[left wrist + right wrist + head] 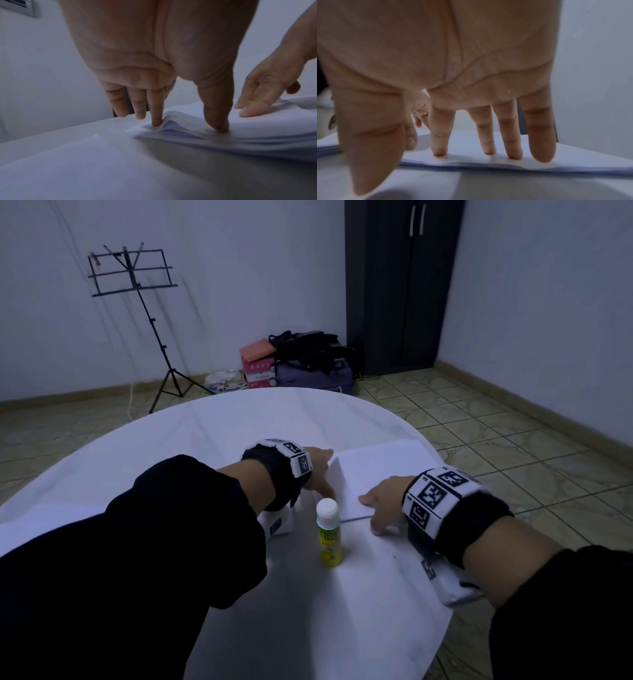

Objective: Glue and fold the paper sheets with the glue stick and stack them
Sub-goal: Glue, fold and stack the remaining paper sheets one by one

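Note:
A stack of folded white paper sheets lies on the round white table, right of centre. My left hand presses its left edge with straight fingers; in the left wrist view the thumb and one fingertip push down on the paper stack, whose top corner lifts slightly. My right hand lies flat on the near edge, its fingertips pressing the folded sheets. A yellow-green glue stick with a white cap stands upright between my wrists, untouched.
Another flat white sheet lies left of the stack, partly under my left arm. The table's right edge runs close behind the stack. On the floor beyond stand a music stand, bags and boxes and a dark wardrobe.

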The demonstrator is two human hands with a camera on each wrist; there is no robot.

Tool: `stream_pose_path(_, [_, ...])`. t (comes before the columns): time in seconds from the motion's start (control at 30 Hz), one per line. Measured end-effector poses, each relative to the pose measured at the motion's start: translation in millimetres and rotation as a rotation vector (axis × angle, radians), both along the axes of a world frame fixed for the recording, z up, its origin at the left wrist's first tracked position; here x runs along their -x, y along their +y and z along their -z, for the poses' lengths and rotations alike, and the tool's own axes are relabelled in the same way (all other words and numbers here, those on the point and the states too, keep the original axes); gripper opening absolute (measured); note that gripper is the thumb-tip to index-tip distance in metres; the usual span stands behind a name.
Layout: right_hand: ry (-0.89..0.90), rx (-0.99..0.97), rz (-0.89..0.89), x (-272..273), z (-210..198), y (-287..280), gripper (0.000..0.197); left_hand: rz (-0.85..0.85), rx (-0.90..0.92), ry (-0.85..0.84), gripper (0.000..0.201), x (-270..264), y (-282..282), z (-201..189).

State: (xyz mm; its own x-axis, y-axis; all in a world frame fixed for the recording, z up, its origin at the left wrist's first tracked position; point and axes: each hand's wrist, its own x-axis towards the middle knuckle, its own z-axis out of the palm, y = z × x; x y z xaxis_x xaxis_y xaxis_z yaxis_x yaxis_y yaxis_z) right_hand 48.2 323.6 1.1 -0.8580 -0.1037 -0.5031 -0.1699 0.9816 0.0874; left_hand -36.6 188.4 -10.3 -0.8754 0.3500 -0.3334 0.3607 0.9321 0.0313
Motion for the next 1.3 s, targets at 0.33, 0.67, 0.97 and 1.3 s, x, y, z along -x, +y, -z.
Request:
stream_pose_path(0.33, [0.009,0.054,0.047,3.1,1.5,2.2,0.066,-0.323,-0.826,-0.164,0.087,2.1,-9.0,-6.3])
stream_pose_path(0.67, [0.025,0.126,0.161,1.7,-0.5,3.6,0.066,-0.308,-0.767,-0.472,0.018,-13.0,-20.1,-0.5])
stream_pose_path(0.97, [0.176,0.130,0.317,22.3,26.1,3.1,0.097,-0.412,-1.022,-0.627,0.022,-6.3,-22.4,0.9])
stream_pose_path(1.3, [0.314,-0.014,0.348,32.4,33.0,27.7,0.046,-0.484,-1.025,-0.624,0.024,-4.5,-31.0,-1.0])
